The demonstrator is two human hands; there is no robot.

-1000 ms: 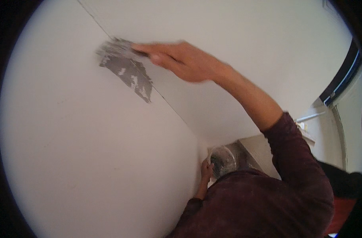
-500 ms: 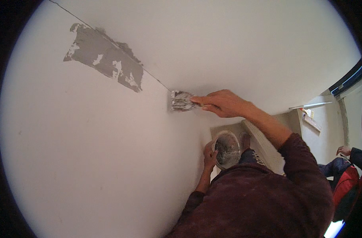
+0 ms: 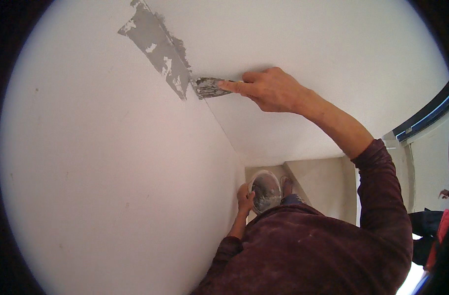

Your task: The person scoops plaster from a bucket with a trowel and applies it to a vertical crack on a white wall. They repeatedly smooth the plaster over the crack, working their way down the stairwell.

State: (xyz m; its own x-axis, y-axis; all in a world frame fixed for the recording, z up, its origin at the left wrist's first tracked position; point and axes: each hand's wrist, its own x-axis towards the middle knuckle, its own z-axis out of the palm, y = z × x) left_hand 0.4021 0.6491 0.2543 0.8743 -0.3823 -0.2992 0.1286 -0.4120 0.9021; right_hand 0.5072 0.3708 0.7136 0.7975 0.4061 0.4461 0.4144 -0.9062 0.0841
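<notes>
My right hand (image 3: 276,91) grips a putty knife (image 3: 208,88), index finger stretched along its blade, which is smeared with grey filler. The blade's edge meets the corner line between two white wall surfaces, at the lower end of a patch of grey filler (image 3: 155,42). Bare white spots show through that patch. Low down, close to the wall, my left hand (image 3: 244,197) is closed on the rim of a round bucket (image 3: 266,191). Grey residue coats the bucket's inside.
A thin seam (image 3: 219,122) runs along the corner below the blade. The white wall (image 3: 111,172) rises close on my left. A beige ledge or step (image 3: 318,182) lies beyond my foot (image 3: 286,186). Another person (image 3: 433,231), partly in red, is at the far right.
The putty knife has moved up along the corner to the filler patch, its blade now turned more edge-on. The view has shifted; my left hand still holds the bucket.
</notes>
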